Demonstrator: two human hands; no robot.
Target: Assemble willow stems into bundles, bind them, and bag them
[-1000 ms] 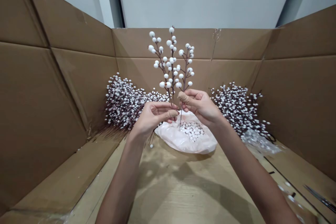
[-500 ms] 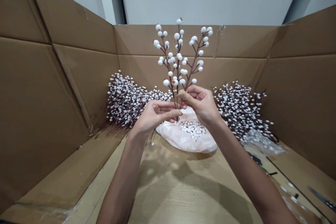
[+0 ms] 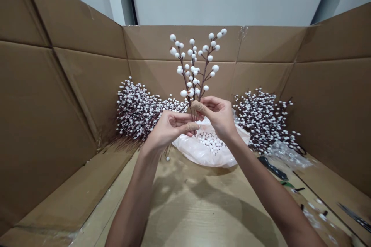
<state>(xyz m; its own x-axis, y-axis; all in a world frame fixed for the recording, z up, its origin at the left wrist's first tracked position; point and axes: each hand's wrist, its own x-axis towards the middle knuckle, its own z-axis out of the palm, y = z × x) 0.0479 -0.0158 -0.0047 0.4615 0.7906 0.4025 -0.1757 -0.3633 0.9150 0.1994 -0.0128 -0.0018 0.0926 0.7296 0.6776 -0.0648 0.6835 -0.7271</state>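
Both hands hold a bunch of thin dark twigs with white berries (image 3: pixel 194 65) upright in the middle of the view. My left hand (image 3: pixel 169 128) pinches the stems low down, its thumb wrapped in tan tape. My right hand (image 3: pixel 218 114) pinches them just above, forefinger taped too. Behind and under the hands lies a pale plastic bag (image 3: pixel 203 153) with loose white beads (image 3: pixel 210 141) in it.
Heaps of white-berry twigs lie at the back left (image 3: pixel 139 110) and back right (image 3: pixel 265 117). Tall cardboard walls (image 3: pixel 58 96) ring the wooden table (image 3: pixel 203 208). Clear wrapping (image 3: pixel 285 154), a dark tool (image 3: pixel 272 168) and small scraps lie at the right.
The twigs have been drawn closer together and lowered a little; the right-hand twig leaned outward, then came back in. Both hands keep their pinch.
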